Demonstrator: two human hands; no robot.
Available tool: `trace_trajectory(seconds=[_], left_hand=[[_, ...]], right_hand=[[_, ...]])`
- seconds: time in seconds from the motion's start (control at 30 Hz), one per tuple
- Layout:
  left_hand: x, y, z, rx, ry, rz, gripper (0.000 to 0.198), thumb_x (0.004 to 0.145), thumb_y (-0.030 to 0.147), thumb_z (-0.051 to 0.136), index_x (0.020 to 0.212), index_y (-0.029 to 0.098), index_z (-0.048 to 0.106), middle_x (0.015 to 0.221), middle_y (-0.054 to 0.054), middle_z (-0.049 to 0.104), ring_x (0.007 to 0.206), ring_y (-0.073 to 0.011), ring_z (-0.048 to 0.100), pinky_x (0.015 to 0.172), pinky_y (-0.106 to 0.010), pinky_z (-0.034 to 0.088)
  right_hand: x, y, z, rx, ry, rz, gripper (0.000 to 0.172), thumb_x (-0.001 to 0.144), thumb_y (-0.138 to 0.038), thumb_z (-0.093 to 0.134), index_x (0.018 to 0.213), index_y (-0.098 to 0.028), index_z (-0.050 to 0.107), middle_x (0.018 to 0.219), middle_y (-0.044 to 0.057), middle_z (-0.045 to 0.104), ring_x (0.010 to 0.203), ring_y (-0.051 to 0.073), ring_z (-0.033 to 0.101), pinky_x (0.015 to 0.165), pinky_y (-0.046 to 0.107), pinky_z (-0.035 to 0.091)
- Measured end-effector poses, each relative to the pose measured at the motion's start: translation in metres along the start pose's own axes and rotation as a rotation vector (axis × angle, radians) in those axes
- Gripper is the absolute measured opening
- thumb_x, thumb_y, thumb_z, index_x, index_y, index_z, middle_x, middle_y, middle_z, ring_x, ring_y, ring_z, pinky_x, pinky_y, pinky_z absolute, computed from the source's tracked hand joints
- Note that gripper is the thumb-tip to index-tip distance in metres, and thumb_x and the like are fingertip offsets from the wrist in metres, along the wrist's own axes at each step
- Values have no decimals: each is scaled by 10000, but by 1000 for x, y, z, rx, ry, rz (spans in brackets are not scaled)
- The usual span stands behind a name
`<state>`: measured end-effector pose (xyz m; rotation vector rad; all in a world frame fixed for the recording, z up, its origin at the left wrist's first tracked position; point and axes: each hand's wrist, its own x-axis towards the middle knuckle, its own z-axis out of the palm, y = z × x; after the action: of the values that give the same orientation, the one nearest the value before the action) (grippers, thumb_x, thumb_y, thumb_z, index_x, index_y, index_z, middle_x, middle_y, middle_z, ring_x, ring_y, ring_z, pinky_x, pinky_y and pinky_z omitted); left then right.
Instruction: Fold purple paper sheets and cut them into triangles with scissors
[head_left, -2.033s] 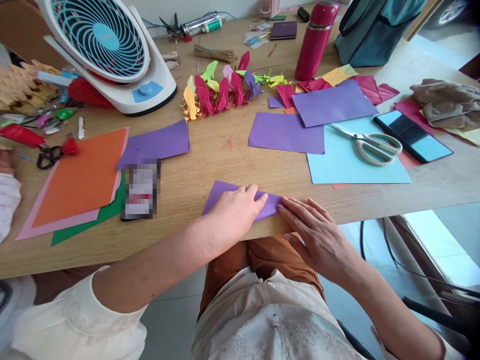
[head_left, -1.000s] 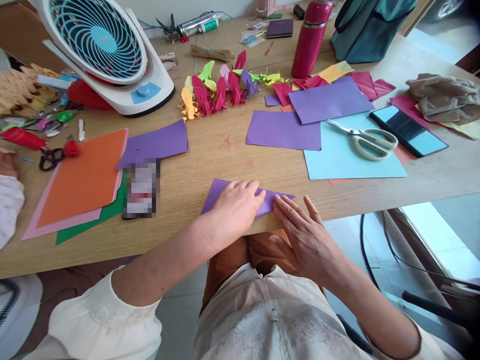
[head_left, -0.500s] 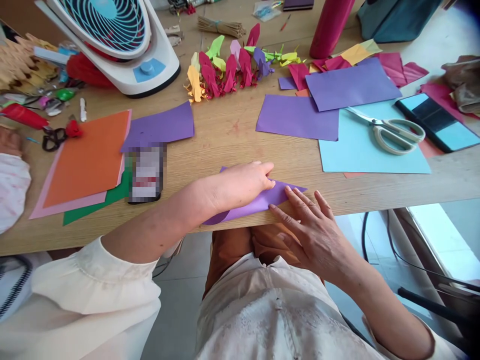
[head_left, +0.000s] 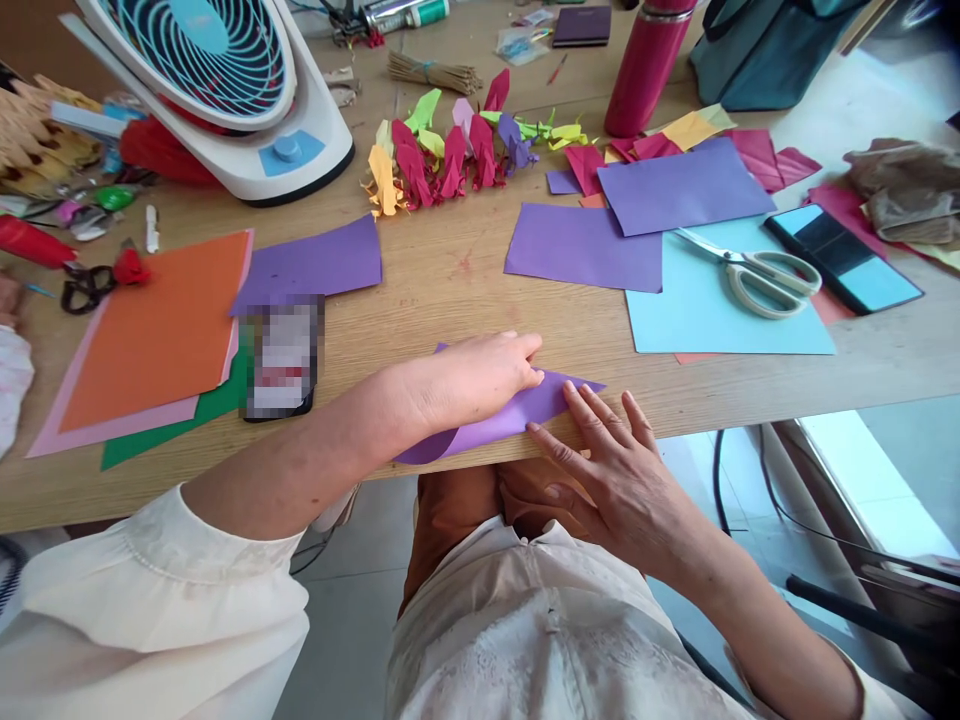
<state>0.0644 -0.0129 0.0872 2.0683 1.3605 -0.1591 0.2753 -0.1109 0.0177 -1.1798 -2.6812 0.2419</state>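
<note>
A sheet of purple paper (head_left: 491, 427) lies partly folded at the table's front edge, its near left side curling up in a loose roll and its right end coming to a point. Across it rests my left hand (head_left: 506, 365), fingers bent and closed on the paper, fingertips partly hidden. My right hand (head_left: 611, 460) is open, fingers spread, with the fingertips touching the paper's right part. Nearest on the right are a cut purple piece (head_left: 585, 245) and scissors (head_left: 772, 280) on light blue paper (head_left: 675, 325).
On the left lie orange paper (head_left: 157, 330), another purple piece (head_left: 315, 262) and a phone (head_left: 281, 360). Folded paper figures (head_left: 450, 160) stand behind, beside a fan (head_left: 217, 90). A red bottle (head_left: 649, 70) and second phone (head_left: 840, 255) are at right. Another person's sleeve (head_left: 11, 385) shows far left.
The view has shifted slightly, so the objects on the table appear a little lower and further left. Both hands keep nearly the same place on the purple paper.
</note>
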Motion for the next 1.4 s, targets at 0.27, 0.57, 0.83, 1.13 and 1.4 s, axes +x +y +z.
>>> trace_trajectory(seconds=[0.27,0.57,0.83,1.13,1.4], left_hand=[[-7,3,13,406,74,173,282,992,211,414,1128,172,657,1221,-120,629,1069,-253,622,755,-337,485],[-14,40,69,732,102,-15,562,931,159,519,1468,-1,483,1489,-304,472,1402,-395,471,1002,-415,552],[-16,40,64,690,46,-44,605,960,280,552,1509,45,456,1563,-277,415,1452,-387,424,1032,-410,553],[-18,33,70,662,120,-10,578,964,255,544,1491,31,469,1556,-270,428,1442,-382,437,1076,-421,514],[-21,8,45,544,109,126,504,981,56,389,1482,66,445,1499,-200,504,1370,-273,504,948,-338,554]], right_hand=[[3,-8,-3,21,-6,19,512,1009,-398,492,1465,-170,542,1641,235,303,1538,394,242,1188,689,223],[5,-11,1,-4,9,-17,569,992,-274,470,1556,-229,400,1667,113,293,1522,342,312,1213,661,188],[4,-12,6,-26,19,-17,561,993,-286,474,1548,-235,406,1667,121,295,1515,357,322,1194,659,221],[3,-12,7,-44,21,-20,559,1003,-308,466,1553,-234,398,1671,129,283,1525,354,300,1188,659,237],[3,-15,9,-10,23,13,540,1023,-345,454,1516,-125,444,1635,217,334,1530,369,278,1210,663,194]])
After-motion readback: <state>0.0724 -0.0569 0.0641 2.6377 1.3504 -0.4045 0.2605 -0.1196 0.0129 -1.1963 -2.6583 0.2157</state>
